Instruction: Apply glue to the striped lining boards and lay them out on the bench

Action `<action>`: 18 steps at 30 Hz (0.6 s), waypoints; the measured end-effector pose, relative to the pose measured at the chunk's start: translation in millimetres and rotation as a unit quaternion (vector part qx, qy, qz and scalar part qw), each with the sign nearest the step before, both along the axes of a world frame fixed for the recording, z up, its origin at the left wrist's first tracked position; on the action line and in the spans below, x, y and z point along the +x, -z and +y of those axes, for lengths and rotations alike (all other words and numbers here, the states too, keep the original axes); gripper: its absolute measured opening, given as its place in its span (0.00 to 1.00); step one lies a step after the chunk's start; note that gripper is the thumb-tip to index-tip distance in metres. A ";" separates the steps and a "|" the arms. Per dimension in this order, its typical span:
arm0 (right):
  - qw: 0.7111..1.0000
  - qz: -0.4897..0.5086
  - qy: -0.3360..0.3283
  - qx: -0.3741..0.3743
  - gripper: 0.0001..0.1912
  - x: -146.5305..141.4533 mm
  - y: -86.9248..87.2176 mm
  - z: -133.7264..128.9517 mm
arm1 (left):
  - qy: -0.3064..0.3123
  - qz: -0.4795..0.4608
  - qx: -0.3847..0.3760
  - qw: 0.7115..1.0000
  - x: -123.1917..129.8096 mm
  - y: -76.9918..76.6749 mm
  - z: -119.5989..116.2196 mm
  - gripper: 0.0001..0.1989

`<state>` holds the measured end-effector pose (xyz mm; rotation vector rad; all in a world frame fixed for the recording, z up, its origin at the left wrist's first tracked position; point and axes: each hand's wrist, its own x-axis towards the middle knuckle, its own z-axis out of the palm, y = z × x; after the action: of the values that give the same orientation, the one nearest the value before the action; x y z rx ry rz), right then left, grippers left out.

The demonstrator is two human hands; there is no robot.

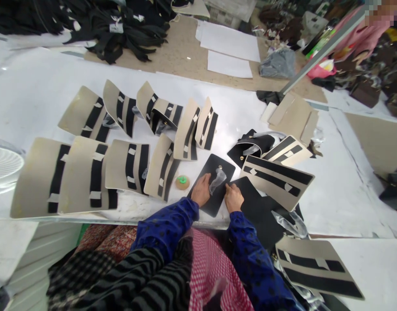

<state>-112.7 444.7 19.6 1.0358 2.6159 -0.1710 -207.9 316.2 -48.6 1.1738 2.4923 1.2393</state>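
A black rectangular panel [214, 201] with a small gold fitting and a clear plastic strip [217, 180] lies near the table's front edge. My left hand [201, 190] rests on its left side, fingers bent near the plastic; whether it pinches anything is too small to tell. At the panel's right edge is my right hand [234, 198], its fingers curled at the border, what they hold hidden. A round tan disc with a green top [182, 182] sits left of the panel. Right of my right hand lie more black pieces [258, 211], with a beige panel [278, 179] across them.
Two rows of curved beige panels with black strips [122, 166] cover the table's left part. Another beige panel [318, 265] lies at the front right. Farther back are black straps [120, 30], white sheets [231, 41], a grey pole [321, 54] and a person's pink sleeve [350, 36].
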 end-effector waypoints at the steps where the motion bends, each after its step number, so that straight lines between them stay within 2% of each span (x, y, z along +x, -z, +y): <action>1: 1.000 -0.002 0.002 -0.001 0.16 1.3 0.7 -2.0 | 0.000 0.000 -0.001 1.000 0.0 -0.6 0.0 0.24; 6: 1.000 -0.018 0.011 -0.016 0.15 10.6 -10.0 10.5 | -0.001 0.002 0.005 1.000 0.7 -3.5 -0.5 0.24; 11: 0.999 -0.026 0.005 -0.026 0.14 5.1 -21.7 24.4 | -0.002 0.003 0.008 1.000 1.3 -1.5 -0.9 0.25; 18: 0.999 -0.026 -0.025 -0.015 0.16 6.0 -6.8 -15.6 | -0.004 -0.002 -0.007 1.000 0.8 1.2 -0.3 0.25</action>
<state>-106.6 429.1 26.5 0.9513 2.5817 -0.1698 -207.1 315.9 -49.8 1.1577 2.5011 1.2220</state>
